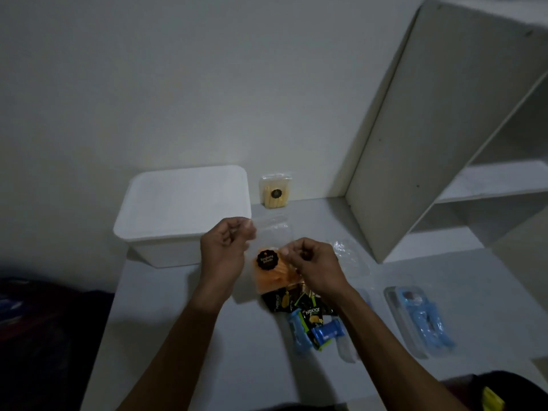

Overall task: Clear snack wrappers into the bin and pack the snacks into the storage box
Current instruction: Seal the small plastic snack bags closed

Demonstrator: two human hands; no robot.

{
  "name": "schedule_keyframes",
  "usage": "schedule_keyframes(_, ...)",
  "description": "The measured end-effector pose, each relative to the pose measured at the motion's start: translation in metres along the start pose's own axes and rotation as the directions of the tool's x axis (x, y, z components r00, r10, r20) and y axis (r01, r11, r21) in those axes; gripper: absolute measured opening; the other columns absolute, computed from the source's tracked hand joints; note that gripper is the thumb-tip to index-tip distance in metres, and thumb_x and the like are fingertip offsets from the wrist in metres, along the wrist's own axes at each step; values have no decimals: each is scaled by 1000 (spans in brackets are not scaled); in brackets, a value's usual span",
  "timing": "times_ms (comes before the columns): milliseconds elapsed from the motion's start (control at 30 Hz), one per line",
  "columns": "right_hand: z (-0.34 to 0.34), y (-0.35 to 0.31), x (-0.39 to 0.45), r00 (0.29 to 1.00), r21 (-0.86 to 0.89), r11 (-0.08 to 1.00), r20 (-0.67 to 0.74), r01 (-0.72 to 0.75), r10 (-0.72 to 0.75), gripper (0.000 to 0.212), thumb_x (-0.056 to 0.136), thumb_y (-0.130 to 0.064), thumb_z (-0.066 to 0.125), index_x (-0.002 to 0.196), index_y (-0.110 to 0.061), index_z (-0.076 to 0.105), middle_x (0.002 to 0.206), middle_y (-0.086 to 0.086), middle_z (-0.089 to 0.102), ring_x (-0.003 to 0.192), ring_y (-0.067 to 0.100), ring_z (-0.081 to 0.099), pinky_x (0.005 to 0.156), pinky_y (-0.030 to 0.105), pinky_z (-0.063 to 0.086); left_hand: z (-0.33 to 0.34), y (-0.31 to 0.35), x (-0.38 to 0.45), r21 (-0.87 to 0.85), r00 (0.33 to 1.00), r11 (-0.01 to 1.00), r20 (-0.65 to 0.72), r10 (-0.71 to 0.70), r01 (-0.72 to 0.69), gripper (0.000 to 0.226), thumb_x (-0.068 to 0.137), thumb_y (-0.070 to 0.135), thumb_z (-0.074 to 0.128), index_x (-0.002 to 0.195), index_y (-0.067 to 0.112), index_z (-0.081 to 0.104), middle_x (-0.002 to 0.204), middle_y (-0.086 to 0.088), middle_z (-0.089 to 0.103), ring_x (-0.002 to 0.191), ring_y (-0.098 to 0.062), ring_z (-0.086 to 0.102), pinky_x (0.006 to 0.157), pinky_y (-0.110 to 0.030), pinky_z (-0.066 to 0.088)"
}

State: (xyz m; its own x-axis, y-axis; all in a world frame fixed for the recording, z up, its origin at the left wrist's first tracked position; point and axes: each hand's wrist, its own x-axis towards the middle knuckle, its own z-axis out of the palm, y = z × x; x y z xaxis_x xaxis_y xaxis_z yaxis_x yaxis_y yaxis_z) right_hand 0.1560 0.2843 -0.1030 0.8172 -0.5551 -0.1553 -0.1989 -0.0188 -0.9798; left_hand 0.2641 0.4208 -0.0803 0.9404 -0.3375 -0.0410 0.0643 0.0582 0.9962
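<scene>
Both hands pinched the clear chip bag (271, 271) (orange chips, black label): left hand (226, 247) at its top corner, right hand (308, 262) at 3 o'clock. Lidded storage box (184, 209) sat at 10 o'clock on the surface (207, 351).
</scene>
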Motion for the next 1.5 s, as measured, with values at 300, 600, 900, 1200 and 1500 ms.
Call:
schedule_keyframes(300,-2,-19,2,998,-2,998,14,58,-58,9,88,-19,72,90,-11,72,81,3,72,70,4,65,61,16,50,-2,13,-2,-155,997,986,-35,-73,67,6,93,12,64,94,7,68,85,-3,75,90,-23,73,78,-32,58)
schedule_keyframes(600,13,-73,23,946,-304,902,-10,305,-323,37,79,-37,80,111,-21,69,99,-7,69,91,4,62,78,14,49,-9,38,0,-67,998,997,-56,36,-40,12,94,17,64,98,7,67,88,-5,75,86,-19,74,74,-37,60)
schedule_keyframes(900,29,-116,34,889,-518,723,257,458,-378,16,91,-27,69,99,-15,74,98,-2,74,96,13,66,86,30,54,-9,46,-3,-48,994,997,-88,60,-65,8,91,12,66,84,12,70,76,4,73,82,-12,71,79,-46,60)
schedule_keyframes(1200,35,-124,31,910,-546,729,270,413,-313,18,95,-28,64,88,-12,69,90,-5,67,89,12,62,74,26,44,-11,49,-2,-65,995,996,-82,58,-63,5,90,14,69,86,11,71,73,9,70,76,-9,64,82,-54,58)
schedule_keyframes(1500,21,-124,26,912,-526,745,248,410,-327,16,94,-28,65,95,-14,71,93,-9,66,91,9,62,76,25,44,-14,50,0,-82,994,994,-81,68,-75,6,90,13,69,86,8,70,73,10,69,78,-10,65,84,-55,57)
